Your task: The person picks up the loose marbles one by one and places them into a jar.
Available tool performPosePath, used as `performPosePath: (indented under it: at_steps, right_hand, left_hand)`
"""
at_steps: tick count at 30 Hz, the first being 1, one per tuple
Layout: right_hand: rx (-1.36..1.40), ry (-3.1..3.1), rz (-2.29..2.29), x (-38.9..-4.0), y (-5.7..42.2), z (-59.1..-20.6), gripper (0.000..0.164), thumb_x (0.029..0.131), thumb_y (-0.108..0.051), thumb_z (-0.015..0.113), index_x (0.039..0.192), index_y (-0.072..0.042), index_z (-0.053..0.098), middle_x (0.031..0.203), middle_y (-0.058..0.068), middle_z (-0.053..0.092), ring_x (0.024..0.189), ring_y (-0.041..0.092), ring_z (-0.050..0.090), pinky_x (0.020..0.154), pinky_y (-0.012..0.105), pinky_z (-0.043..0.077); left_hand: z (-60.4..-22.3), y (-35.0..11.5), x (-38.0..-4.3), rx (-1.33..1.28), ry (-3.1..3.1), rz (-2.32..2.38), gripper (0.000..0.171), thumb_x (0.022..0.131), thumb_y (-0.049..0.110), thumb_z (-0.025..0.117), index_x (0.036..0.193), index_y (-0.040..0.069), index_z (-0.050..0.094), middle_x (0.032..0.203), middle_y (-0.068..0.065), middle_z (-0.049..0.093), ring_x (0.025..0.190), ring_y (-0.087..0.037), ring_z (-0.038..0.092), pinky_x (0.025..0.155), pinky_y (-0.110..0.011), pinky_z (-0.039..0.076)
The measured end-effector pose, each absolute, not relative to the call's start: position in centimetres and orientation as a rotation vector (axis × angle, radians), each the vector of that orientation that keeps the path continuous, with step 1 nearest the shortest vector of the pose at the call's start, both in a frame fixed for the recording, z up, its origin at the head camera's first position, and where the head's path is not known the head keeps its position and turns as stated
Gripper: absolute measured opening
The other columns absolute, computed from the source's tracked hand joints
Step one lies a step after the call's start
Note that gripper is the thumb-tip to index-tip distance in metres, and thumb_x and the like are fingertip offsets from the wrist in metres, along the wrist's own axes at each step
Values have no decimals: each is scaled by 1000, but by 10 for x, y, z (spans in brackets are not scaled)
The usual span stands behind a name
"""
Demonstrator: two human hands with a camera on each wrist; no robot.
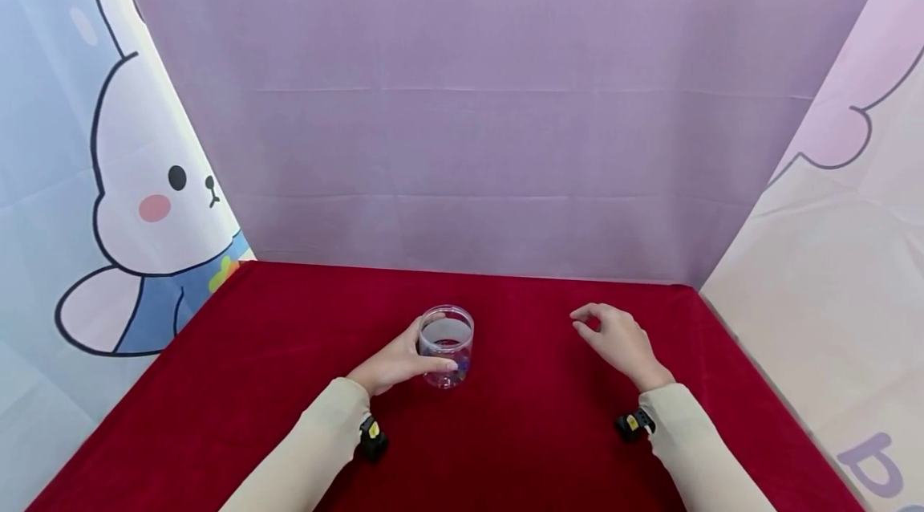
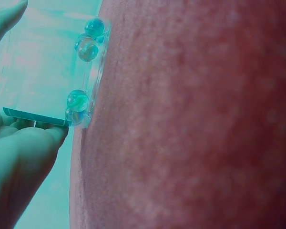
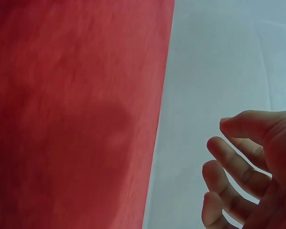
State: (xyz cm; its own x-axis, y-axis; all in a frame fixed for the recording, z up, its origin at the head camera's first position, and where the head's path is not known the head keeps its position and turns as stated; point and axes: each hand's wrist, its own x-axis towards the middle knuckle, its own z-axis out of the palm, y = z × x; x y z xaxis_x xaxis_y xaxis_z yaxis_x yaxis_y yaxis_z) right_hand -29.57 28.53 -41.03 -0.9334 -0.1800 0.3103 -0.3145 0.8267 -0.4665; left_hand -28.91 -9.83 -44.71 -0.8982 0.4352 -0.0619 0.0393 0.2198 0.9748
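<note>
My left hand point(image 1: 400, 359) grips a clear, open-topped plastic jar point(image 1: 447, 331) from its left side, thumb across the near wall and fingers round the far side. Several glass marbles point(image 2: 78, 101) lie at the jar's bottom, best seen in the left wrist view. The jar's base is close to the red cloth; whether it touches is hard to tell. To the right, my right hand point(image 1: 621, 343) is held above the cloth with its fingers loosely bent. In the right wrist view, nothing lies between its thumb and fingers point(image 3: 238, 162).
A red cloth point(image 1: 520, 432) covers the table. Behind it hangs a plain purple curtain point(image 1: 462, 111). A printed cartoon-rabbit sheet point(image 1: 159, 175) closes the left side, and a pale printed sheet point(image 1: 837, 271) the right. Black wrist cameras point(image 1: 373, 440) sit under both sleeves.
</note>
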Motion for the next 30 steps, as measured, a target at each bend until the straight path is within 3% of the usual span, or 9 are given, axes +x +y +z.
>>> performPosePath:
  at_steps: [8, 13, 30]
  right_hand:
    - [313, -2792, 754, -299, 308, -409, 21, 95, -16, 69, 114, -10, 73, 108, 9, 70, 74, 19, 58, 54, 34, 44]
    - [268, -2809, 724, -302, 320, -410, 22, 95, -17, 67, 115, -9, 73, 112, 12, 70, 88, 26, 64, 58, 36, 48]
    - [59, -2901, 727, -313, 350, -422, 29, 98, -23, 61, 121, -9, 70, 123, 21, 64, 104, 40, 61, 70, 54, 50]
  left_hand:
    - [-449, -99, -290, 434, 2187, 1711, 91, 84, 32, 83, 155, 23, 27, 143, -6, 47, 131, -27, 44, 105, -53, 42]
    - [-448, -99, -290, 440, 2191, 1705, 92, 83, 34, 84, 155, 23, 27, 142, -5, 47, 131, -26, 44, 105, -52, 42]
    - [-450, -100, -291, 456, 2166, 1721, 88, 86, 29, 82, 154, 25, 26, 142, -5, 46, 131, -26, 43, 107, -51, 41]
